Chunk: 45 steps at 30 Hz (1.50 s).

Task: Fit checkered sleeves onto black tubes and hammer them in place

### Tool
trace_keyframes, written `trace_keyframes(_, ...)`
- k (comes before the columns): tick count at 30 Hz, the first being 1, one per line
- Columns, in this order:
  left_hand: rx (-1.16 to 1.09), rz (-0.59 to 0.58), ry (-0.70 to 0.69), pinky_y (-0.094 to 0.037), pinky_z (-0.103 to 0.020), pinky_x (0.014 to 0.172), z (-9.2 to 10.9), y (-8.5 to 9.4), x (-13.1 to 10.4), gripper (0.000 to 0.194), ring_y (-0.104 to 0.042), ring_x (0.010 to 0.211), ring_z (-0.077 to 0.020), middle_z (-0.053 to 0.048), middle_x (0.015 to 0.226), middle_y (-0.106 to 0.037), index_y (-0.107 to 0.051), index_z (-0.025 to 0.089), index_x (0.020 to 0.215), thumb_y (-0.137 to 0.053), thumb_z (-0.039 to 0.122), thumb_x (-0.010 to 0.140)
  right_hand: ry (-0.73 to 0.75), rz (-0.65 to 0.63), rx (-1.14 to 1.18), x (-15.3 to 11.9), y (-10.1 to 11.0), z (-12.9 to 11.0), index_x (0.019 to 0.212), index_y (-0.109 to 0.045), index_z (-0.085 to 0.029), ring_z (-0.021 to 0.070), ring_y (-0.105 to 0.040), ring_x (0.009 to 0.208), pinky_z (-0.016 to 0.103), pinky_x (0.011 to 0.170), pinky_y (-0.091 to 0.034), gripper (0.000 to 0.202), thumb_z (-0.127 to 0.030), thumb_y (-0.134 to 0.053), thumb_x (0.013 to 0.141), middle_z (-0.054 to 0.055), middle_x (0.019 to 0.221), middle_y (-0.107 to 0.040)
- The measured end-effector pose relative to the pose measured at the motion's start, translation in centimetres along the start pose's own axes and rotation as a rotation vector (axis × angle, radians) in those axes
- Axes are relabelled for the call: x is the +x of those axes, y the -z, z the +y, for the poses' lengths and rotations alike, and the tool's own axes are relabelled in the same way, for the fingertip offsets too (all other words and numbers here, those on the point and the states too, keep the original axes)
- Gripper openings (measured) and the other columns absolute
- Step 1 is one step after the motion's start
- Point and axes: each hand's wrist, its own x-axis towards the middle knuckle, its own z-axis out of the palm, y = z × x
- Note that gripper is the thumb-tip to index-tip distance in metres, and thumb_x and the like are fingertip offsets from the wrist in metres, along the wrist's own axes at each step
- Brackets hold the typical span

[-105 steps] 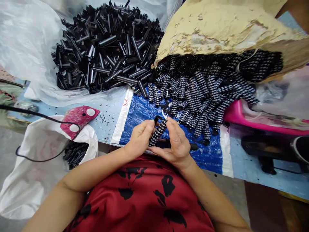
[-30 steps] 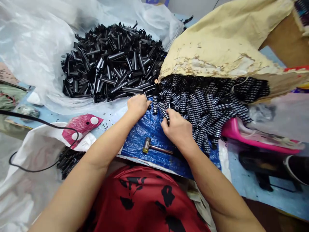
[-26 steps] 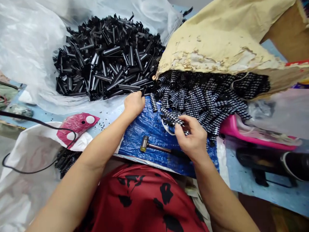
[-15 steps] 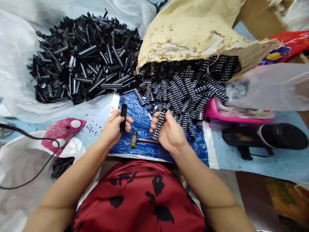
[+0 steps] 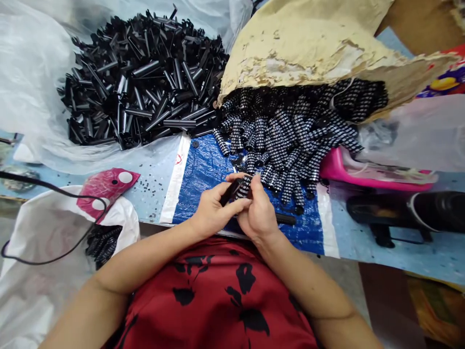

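My left hand [image 5: 212,211] is closed around a black plastic piece [image 5: 231,191], tilted toward the other hand. My right hand [image 5: 258,213] grips a black-and-white patterned cylinder [image 5: 244,186], its fingers partly covering it. The two hands touch above the blue sheet [image 5: 198,169], and the two parts meet between them; whether they are joined I cannot tell. Behind the right hand pokes out the black handle [image 5: 286,219] of a small hammer, its head hidden. More patterned cylinders [image 5: 283,140] lie heaped just beyond the hands.
Loose black plastic pieces [image 5: 145,92] form a big heap at the back left on clear plastic. A torn yellowish sack [image 5: 290,43] covers the back of the cylinders. At right are a pink tray [image 5: 378,172] and a black bottle [image 5: 436,211]. A white bag [image 5: 39,232] and cable are left.
My left hand has moved right, bringing the black piece against the patterned cylinder in my right hand. The hammer's head, visible before, is now covered by my hands. The view has shifted slightly.
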Motion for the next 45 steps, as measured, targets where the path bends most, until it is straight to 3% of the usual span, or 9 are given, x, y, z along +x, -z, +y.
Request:
trace_keyframes(3,0.003,0.000,0.049,-0.042,-0.025,0.063,0.0,0.4,0.0,0.026,-0.051,0.067,-0.0125,-0.001,0.075,-0.062,-0.069,0.017,0.089,-0.073,0.042,0.089,0.203,-0.160,-0.293,0.1,1.5,0.3,0.134,-0.059,-0.019,0.0269,-0.060,0.133,0.044,0.111,-0.052,0.069,-0.076,-0.050,0.096,0.016,0.141,-0.061)
trace_keyframes(7,0.010,-0.006,0.150,-0.039,-0.026,0.062,0.2,2.2,-0.6,0.033,-0.049,0.068,-0.0132,-0.001,0.075,-0.058,-0.070,0.017,0.088,-0.075,0.050,0.088,0.751,-0.403,-0.928,0.4,4.5,-0.1,0.169,-0.012,-0.025,0.0394,-0.020,0.161,0.058,0.118,-0.046,0.121,-0.077,-0.074,0.078,0.019,0.174,-0.013)
trace_keyframes(11,-0.020,-0.018,0.192,-0.040,-0.027,0.061,0.2,2.7,-1.0,0.043,-0.048,0.066,-0.0130,-0.002,0.074,-0.057,-0.067,0.017,0.085,-0.067,0.059,0.093,1.063,-0.503,-1.127,0.6,5.1,-0.7,0.170,-0.012,-0.022,0.0351,-0.041,0.153,0.055,0.121,-0.045,0.112,-0.052,-0.080,0.086,0.021,0.164,-0.039)
trace_keyframes(15,-0.115,0.076,0.262,-0.039,-0.028,0.057,0.3,1.9,-0.8,0.059,-0.042,0.057,-0.0119,-0.001,0.070,-0.055,-0.065,0.017,0.091,-0.042,0.071,0.101,1.136,-0.433,-1.126,0.1,4.5,-0.9,0.168,-0.022,-0.013,0.0343,-0.051,0.146,0.051,0.118,-0.050,0.115,-0.055,-0.084,0.081,0.024,0.154,-0.051)
trace_keyframes(21,-0.188,0.023,0.215,-0.051,-0.028,0.078,0.9,1.5,-0.5,0.049,-0.058,0.081,-0.0148,-0.004,0.089,-0.066,-0.069,0.016,0.099,-0.063,0.064,0.094,1.269,-0.366,-1.205,-0.5,4.4,-0.9,0.165,-0.030,-0.010,0.0337,-0.054,0.143,0.050,0.114,-0.053,0.103,-0.049,-0.082,0.085,0.025,0.147,-0.057)
trace_keyframes(31,-0.579,-0.116,0.510,-0.058,-0.029,0.063,-0.7,2.6,-0.7,0.057,-0.070,0.068,-0.0173,-0.006,0.086,-0.071,-0.064,0.018,0.110,-0.081,0.062,0.079,1.164,-0.389,-1.243,-0.6,4.7,-0.3,0.167,-0.023,-0.013,0.0358,-0.051,0.145,0.054,0.116,-0.049,0.111,-0.064,-0.077,0.084,0.025,0.152,-0.053)
trace_keyframes(34,-0.254,-0.047,0.310,-0.056,-0.029,0.068,-1.8,4.9,-0.4,0.048,-0.068,0.070,-0.0154,-0.005,0.089,-0.071,-0.065,0.018,0.108,-0.076,0.059,0.085,1.048,-0.415,-1.348,-1.0,6.8,-0.2,0.163,-0.030,-0.013,0.0382,-0.050,0.145,0.057,0.115,-0.047,0.103,-0.067,-0.072,0.087,0.024,0.151,-0.054)
trace_keyframes(38,0.545,-0.002,-0.025,-0.050,-0.035,0.087,-3.0,9.1,0.0,0.031,-0.066,0.091,-0.0211,-0.010,0.099,-0.073,-0.072,0.016,0.107,-0.066,0.044,0.094,0.921,-0.358,-1.634,-1.9,9.8,-0.3,0.114,-0.065,-0.016,0.0249,-0.068,0.098,0.038,0.088,-0.053,0.021,-0.031,-0.067,0.099,0.010,0.104,-0.072)
trace_keyframes(45,0.736,-0.297,0.155,-0.033,-0.028,0.063,-2.5,11.0,1.5,0.032,-0.051,0.066,-0.0146,0.000,0.074,-0.061,-0.069,0.018,0.087,-0.075,0.049,0.086,1.062,-0.249,-1.302,-1.7,6.1,-1.4,0.116,-0.062,-0.018,0.0171,-0.066,0.079,0.029,0.073,-0.051,0.017,-0.017,-0.052,0.103,0.007,0.091,-0.070)
